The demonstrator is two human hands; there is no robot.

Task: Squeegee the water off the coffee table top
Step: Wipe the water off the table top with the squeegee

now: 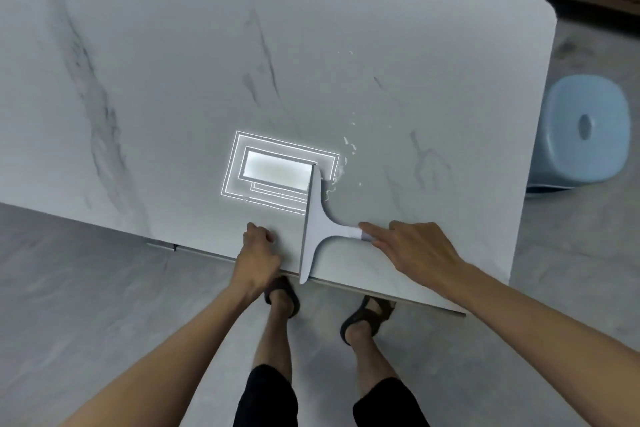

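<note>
Squeegee [317,218] on table [173,80], blade overhanging front edge; water droplets [349,146] just right of blade's far end. Right hand [415,250] pinches handle, index straight along it. Left hand [258,250], fingers curled, rests on table beside blade.

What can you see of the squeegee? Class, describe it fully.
The squeegee is pale, T-shaped and looks plastic. Its long blade lies on the marble-look table, the near end overhanging the near edge. The short grip points right, pinched at its end by the right hand. Water drops lie near the blade's far end.
</note>
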